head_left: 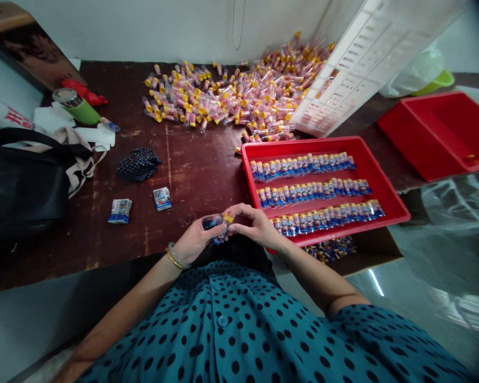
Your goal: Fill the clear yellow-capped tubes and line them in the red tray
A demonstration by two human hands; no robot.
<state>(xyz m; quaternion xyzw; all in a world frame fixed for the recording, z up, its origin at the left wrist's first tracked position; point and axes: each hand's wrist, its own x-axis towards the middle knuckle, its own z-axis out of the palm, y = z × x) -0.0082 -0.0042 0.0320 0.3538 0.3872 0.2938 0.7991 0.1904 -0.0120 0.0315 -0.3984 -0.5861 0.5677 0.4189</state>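
My left hand (196, 240) is closed around a small blue printed sleeve (219, 237), with dark, shiny plastic showing by the thumb. Right beside it, my right hand (256, 226) pinches the yellow cap of a small tube (229, 218) at the sleeve's upper end. The tube's body is mostly hidden by the fingers and the sleeve. To the right, a red tray (323, 236) holds three rows of yellow-capped tubes in blue sleeves (315, 190). Two small stacks of printed sleeves, one nearer (120, 211) and one farther (162, 198), lie on the table to the left.
A heap of clear tubes with yellow caps and pink contents (239, 96) covers the table's back. A white slotted crate (343, 69) stands tilted behind the tray. Left are a black bag (24, 186), green bottle (82, 110) and dark cloth (139, 164); right, a red bin (419, 138).
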